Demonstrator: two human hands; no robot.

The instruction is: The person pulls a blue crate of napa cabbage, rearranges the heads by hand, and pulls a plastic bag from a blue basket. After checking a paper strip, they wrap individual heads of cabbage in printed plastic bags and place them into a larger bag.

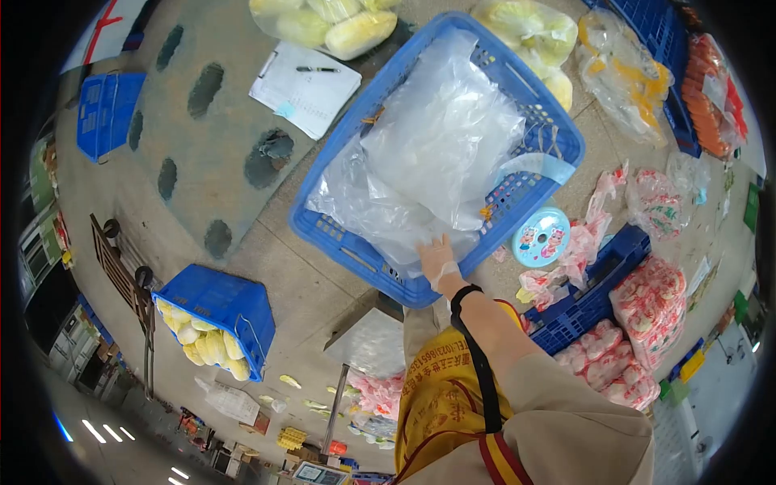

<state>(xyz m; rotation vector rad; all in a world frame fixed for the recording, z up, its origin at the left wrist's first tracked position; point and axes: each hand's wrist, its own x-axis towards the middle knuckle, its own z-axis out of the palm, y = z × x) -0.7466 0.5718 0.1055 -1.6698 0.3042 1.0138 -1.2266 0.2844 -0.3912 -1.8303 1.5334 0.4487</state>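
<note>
My right hand [436, 260] reaches into the near end of a blue plastic basket [353, 247], its wrist wrapped in something thin and clear. Its fingers look curled on the edge of a clear plastic bag [404, 230], though the fingertips are partly lost against the plastic. Crumpled clear plastic [444, 121] fills most of the basket. Beside the basket's right side is a round light-blue lid or reel [541, 237] with cartoon figures. My left hand is out of view.
A clipboard with paper [303, 89] and a pen lies left of the basket. Bagged cabbages [525, 36] flank its far end. A blue crate of cabbages [214, 319] and a trolley [121, 283] stand lower left. Red-and-white bags [647, 307] and blue pallets [594, 295] are right.
</note>
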